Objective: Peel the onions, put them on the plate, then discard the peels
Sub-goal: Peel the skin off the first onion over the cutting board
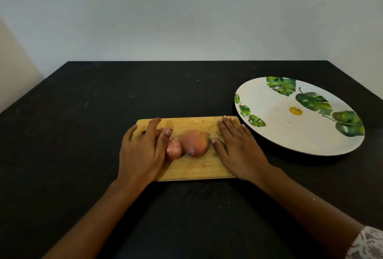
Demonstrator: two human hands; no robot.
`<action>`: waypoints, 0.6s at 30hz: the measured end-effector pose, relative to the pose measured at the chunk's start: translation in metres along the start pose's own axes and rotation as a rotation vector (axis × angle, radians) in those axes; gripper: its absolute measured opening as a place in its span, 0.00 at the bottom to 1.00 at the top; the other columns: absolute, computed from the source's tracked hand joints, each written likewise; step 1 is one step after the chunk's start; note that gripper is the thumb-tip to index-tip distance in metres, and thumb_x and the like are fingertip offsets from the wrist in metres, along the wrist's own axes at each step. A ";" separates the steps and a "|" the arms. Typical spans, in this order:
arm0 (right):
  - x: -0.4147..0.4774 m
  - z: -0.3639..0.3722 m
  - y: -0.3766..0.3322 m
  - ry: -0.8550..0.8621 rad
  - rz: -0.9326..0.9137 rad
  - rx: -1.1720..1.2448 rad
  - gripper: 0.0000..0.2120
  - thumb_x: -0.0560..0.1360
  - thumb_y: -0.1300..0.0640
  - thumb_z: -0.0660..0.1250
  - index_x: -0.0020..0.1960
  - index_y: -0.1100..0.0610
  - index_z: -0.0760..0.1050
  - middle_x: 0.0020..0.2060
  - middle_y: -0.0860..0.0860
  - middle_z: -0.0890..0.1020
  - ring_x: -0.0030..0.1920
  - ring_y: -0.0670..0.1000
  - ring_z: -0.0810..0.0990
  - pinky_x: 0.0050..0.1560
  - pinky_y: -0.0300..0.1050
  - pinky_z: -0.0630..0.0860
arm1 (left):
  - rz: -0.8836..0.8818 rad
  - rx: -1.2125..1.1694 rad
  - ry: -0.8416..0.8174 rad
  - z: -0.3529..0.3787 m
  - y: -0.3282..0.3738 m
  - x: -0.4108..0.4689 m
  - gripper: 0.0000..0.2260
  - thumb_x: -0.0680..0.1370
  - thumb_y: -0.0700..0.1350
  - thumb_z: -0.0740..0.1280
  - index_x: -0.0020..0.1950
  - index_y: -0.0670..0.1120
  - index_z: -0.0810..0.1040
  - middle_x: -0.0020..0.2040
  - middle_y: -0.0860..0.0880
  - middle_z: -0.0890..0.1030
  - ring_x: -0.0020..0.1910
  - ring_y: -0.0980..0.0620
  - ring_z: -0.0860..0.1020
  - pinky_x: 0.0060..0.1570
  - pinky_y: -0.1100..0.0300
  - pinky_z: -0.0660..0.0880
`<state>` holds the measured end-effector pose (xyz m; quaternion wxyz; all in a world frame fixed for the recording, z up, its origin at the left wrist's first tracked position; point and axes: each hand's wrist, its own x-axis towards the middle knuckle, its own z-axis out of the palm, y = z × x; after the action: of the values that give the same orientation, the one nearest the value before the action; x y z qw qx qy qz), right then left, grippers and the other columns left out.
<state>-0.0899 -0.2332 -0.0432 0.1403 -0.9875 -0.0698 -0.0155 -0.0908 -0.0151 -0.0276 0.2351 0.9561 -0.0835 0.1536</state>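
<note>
Left hand [141, 151], right hand [234, 146] flat, gripping nothing. Small onion [174, 149], large onion [195, 142]: likely light, roll-prone (papery skin); pinch at tip.

Two arms are shown, both uncovered from the wrist back along the forearm. The left hand [141, 151] and its forearm are seen bare all the way to the frame edge at about 7 o'clock. The right hand [238, 148] is followed by a bare forearm that is met, at about 4 o'clock in the corner of the view, by the hem of a sleeve [366, 244]. The sleeve is made of pale, off-white cloth printed with small greyish-purple flower and leaf shapes; only its edge is caught by the frame. The fingernails [169, 131] are cut short and rounded.
</note>
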 end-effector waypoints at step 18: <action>-0.004 -0.022 -0.027 0.093 -0.048 0.592 0.21 0.78 0.47 0.63 0.69 0.51 0.70 0.63 0.44 0.76 0.60 0.39 0.71 0.54 0.22 0.63 | -0.056 -0.373 -0.063 -0.010 0.018 0.046 0.09 0.77 0.51 0.64 0.55 0.50 0.78 0.46 0.58 0.79 0.48 0.62 0.77 0.51 0.65 0.75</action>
<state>-0.0979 -0.2144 -0.0150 0.4250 -0.8999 -0.0882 -0.0432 -0.0542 -0.0300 0.0033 0.4098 0.9022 -0.0911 0.0986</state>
